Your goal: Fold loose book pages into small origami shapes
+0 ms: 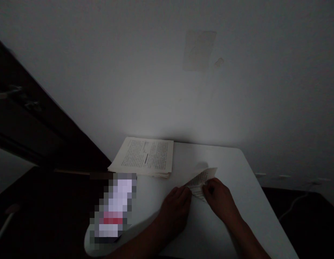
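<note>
A folded printed paper sheet [202, 181] lies on the white table [237, 187], partly lifted at its far corner. My left hand [175, 208] has its fingers closed on the sheet's left edge. My right hand [220, 199] pinches the sheet from the right, fingers curled over it. Both hands rest on the tabletop, close together.
A stack of printed pages [145, 156] lies at the table's far left corner. A blurred, pixelated object [114, 207] sits at the left edge. A grey wall rises behind; dark furniture [26, 118] stands at the left. A cable runs along the floor at the right.
</note>
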The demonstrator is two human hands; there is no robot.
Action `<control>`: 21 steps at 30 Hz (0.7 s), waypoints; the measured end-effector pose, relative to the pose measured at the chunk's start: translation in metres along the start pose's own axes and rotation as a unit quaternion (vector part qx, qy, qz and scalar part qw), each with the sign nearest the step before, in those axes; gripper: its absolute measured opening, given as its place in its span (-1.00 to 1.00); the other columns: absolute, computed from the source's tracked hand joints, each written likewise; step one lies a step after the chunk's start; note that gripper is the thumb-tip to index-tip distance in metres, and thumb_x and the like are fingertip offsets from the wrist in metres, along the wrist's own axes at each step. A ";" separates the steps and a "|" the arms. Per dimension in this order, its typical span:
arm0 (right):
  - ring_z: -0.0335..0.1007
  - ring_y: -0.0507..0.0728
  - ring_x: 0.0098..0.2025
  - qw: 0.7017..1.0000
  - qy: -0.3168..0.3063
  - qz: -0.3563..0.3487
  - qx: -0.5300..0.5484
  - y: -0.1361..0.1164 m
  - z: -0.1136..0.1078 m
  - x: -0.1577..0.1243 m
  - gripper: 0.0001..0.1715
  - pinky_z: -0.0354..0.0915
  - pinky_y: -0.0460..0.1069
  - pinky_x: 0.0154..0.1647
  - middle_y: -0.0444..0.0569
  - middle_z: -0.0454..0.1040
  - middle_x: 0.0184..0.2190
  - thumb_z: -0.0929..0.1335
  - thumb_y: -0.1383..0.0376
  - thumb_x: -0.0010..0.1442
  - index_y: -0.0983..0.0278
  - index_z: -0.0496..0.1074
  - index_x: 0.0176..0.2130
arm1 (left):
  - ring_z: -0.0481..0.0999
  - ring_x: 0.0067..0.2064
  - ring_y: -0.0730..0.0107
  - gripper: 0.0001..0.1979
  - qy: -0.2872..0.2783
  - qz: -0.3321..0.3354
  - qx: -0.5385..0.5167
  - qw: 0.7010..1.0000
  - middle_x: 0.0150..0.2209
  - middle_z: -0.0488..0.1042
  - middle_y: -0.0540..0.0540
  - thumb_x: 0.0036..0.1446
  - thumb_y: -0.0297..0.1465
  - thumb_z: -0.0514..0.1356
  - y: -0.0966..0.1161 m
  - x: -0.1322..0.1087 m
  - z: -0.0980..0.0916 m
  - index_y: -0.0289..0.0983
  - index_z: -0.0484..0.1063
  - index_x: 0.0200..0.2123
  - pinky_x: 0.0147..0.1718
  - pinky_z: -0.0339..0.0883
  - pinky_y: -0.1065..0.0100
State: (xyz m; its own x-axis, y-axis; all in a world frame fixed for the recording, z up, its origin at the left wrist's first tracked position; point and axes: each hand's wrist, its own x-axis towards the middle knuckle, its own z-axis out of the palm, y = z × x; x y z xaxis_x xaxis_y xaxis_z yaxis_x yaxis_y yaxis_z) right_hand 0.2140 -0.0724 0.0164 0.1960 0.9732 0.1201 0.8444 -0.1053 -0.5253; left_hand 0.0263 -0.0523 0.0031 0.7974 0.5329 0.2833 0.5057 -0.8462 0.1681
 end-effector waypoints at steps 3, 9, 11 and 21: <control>0.32 0.08 -0.45 1.000 -0.007 0.007 -0.001 0.000 0.001 0.000 -0.74 0.22 -0.03 -0.35 -0.06 0.34 -0.47 0.21 0.27 0.11 0.24 0.25 -0.58 | 0.33 -0.05 0.23 -0.68 -0.002 -0.006 0.013 1.000 -0.11 0.37 -0.18 0.10 -0.58 -0.03 0.000 0.000 -0.001 -0.35 0.30 -0.06 -0.06 0.22 0.22; 0.30 0.08 -0.45 1.000 -0.007 -0.005 -0.015 0.000 0.000 0.000 -0.75 0.20 -0.04 -0.39 -0.07 0.33 -0.51 0.21 0.30 0.09 0.24 0.26 -0.59 | 0.32 -0.03 0.25 -0.66 0.003 -0.023 0.013 1.000 -0.08 0.37 -0.16 0.11 -0.53 0.00 0.001 -0.002 -0.001 -0.30 0.29 -0.02 -0.04 0.20 0.22; 0.30 0.08 -0.45 1.000 -0.017 -0.010 -0.016 0.000 -0.003 0.001 -0.75 0.20 -0.03 -0.38 -0.06 0.33 -0.51 0.21 0.30 0.10 0.25 0.27 -0.58 | 0.32 -0.03 0.23 -0.65 0.002 -0.020 0.012 1.000 -0.06 0.37 -0.16 0.12 -0.51 0.01 0.001 -0.002 -0.001 -0.28 0.28 0.00 -0.04 0.19 0.21; 0.29 0.10 -0.46 0.999 -0.009 0.015 -0.044 -0.004 -0.004 -0.005 -0.72 0.19 -0.02 -0.41 -0.06 0.36 -0.50 0.28 0.09 0.06 0.25 0.32 -0.47 | 0.32 -0.02 0.23 -0.63 0.003 -0.017 0.018 1.000 -0.07 0.38 -0.17 0.13 -0.51 -0.02 0.002 -0.002 -0.001 -0.29 0.26 0.03 -0.03 0.17 0.18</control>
State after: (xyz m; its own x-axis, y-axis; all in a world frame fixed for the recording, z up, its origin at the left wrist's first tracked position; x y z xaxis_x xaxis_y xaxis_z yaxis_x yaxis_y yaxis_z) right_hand 0.2116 -0.0781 0.0214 0.2138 0.9728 0.0888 0.8785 -0.1518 -0.4530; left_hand 0.0250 -0.0550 0.0034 0.7772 0.5612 0.2846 0.5442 -0.8266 0.1437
